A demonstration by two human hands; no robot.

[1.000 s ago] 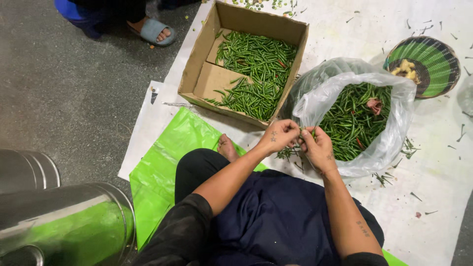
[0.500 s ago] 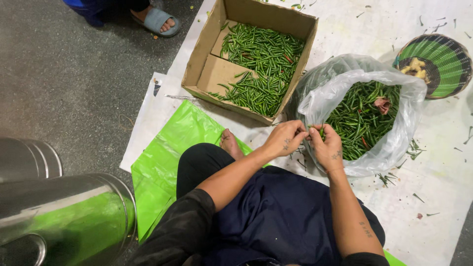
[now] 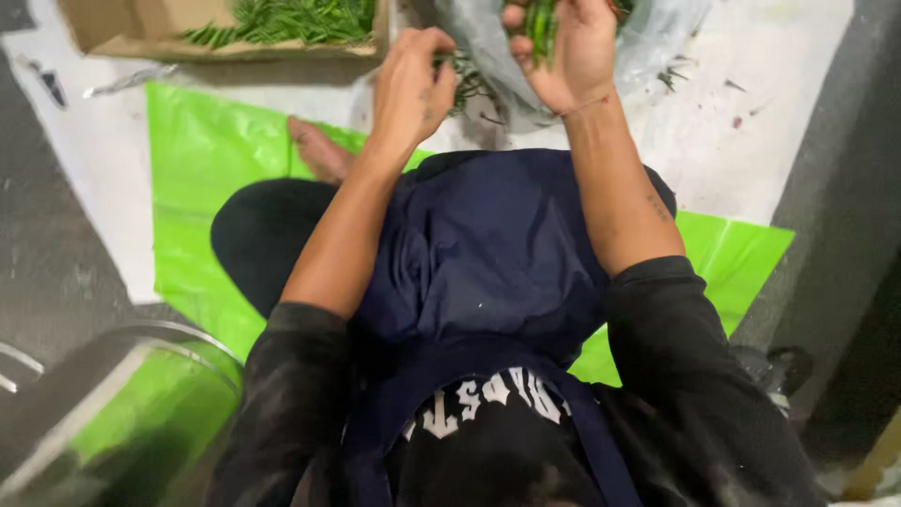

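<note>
Person seated cross-legged on a bright green plastic sheet (image 3: 202, 178), viewed from directly above; dark blue apron (image 3: 479, 272) fills the middle of the frame.

Right hand (image 3: 568, 47), top centre-right: palm turned up, fingers curled around a small bunch of green chillies (image 3: 540, 23). The bunch runs out past the top edge of the frame, so its full extent cannot be told. Wrist carries a thin red thread.

Left hand (image 3: 413, 84), top centre, just left of the right hand: back of the hand toward the camera, fingers bent inward and pinched together at the tips. A few thin green stems show just beside the fingertips; whether they are actually gripped cannot be told.

Both hands sit at the mouth of a clear plastic bag (image 3: 657, 33), upper right, which reaches behind them.

Upper left: cardboard box (image 3: 122, 42), partly cut off by the frame edge, holding more green chillies.

A bare foot (image 3: 319, 150) rests on the green sheet, below the box and left of the left forearm.

White floor covering (image 3: 751, 141) lies under the bag, scattered with small green scraps.

Lower left: curved metal rim (image 3: 160, 343), blurred.
</note>
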